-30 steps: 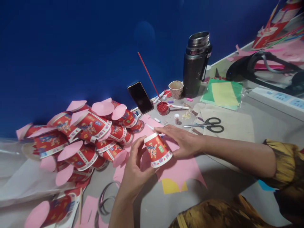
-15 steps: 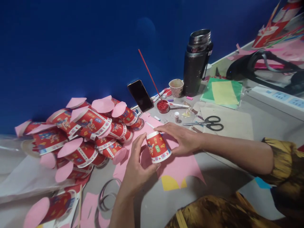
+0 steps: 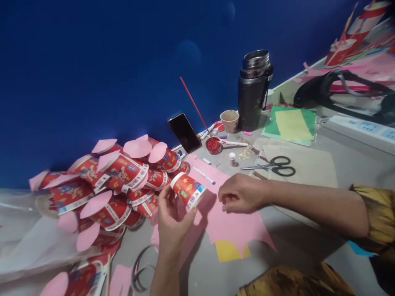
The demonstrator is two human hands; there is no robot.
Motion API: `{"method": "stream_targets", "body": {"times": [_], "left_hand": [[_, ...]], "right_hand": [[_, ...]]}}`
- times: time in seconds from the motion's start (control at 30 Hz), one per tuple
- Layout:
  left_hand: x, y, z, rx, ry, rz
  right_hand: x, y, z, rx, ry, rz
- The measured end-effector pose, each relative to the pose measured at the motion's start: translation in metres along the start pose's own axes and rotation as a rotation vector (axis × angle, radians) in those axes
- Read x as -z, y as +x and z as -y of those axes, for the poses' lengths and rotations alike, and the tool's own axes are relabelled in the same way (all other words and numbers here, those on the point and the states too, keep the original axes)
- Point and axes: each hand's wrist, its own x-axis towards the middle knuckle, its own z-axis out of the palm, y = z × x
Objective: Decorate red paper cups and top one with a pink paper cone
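Red cup tilted in left hand

On my feed, thumb and fingers pinch it above pink paper. Right hand half-curled nearby; can't tell if holding. Cup's green label unreadable to me. Pen beyond.

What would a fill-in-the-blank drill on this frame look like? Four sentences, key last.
1. The held red cup is in the person's ____ hand.
2. The white pen nearest the right hand lies on ____ paper.
3. The scissors have ____ handles.
4. The wall behind the phone is ____.

Missing words: left; pink; black; blue.
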Motion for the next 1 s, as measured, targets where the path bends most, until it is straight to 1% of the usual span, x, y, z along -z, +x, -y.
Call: {"method": "stream_targets", "body": {"times": [0.1,0.17,0.23,0.4,0.53,0.73,0.8,0.87,0.93,1.0], "left_hand": [[0.005,-0.001,0.001,0.210,-0.214,0.020],[0.008,-0.003,0.002,0.326,-0.315,0.046],[0.010,-0.005,0.004,0.387,-0.396,0.088],[0.013,-0.011,0.016,0.439,-0.565,0.210],[0.013,-0.015,0.019,0.405,-0.601,0.258],[0.013,-0.015,0.011,0.334,-0.521,0.332],[0.010,-0.014,0.009,0.333,-0.507,0.306],[0.005,-0.013,0.006,0.317,-0.467,0.243],[-0.002,-0.012,0.004,0.232,-0.348,0.161],[-0.007,-0.012,0.001,0.091,-0.186,0.093]], "right_hand": [[0.000,0.001,0.001,-0.025,-0.041,0.086],[0.000,0.002,0.001,-0.045,-0.047,0.120],[0.001,0.002,0.002,-0.057,-0.051,0.134],[-0.001,0.001,0.001,-0.055,-0.061,0.146],[-0.001,0.002,-0.001,-0.048,-0.041,0.155],[-0.001,0.002,0.000,-0.060,-0.046,0.162],[-0.001,0.002,0.000,-0.057,-0.046,0.167],[-0.001,0.002,0.000,-0.051,-0.040,0.168],[-0.001,0.002,0.000,-0.055,-0.040,0.172],[0.000,0.003,0.001,-0.068,-0.059,0.182]]}}
